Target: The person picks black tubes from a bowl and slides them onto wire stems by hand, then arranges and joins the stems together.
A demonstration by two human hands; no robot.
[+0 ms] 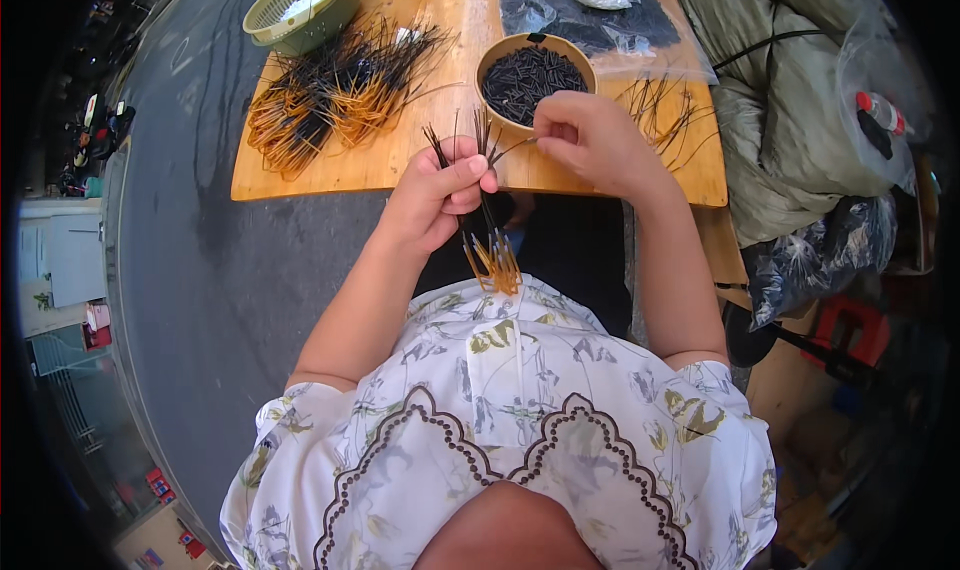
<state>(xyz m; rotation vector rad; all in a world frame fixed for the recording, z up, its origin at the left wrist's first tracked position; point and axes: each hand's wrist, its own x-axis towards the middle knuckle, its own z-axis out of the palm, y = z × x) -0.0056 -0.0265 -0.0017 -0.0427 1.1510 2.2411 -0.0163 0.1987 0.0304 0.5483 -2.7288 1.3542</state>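
Note:
My left hand (435, 192) is closed around a bundle of thin wires (492, 260). Their dark ends stick up above the fingers, and the orange looped ends hang down in front of the printed shirt. Just right of it, my right hand (592, 140) pinches the tip of one dark strand that leads across from the bundle. Whether a small piece sits on that tip is hidden by the fingers. Behind the right hand stands a round tan bowl (484, 88) full of short black tube-like pieces (530, 78).
A large heap of black and orange wires (325, 100) lies on the wooden table (440, 90) at left, below a green basin (310, 25). Loose wires (665, 115) lie at the right edge. Plastic bags (590, 15) cover the back. Big grey-green sacks (765, 110) stand at right.

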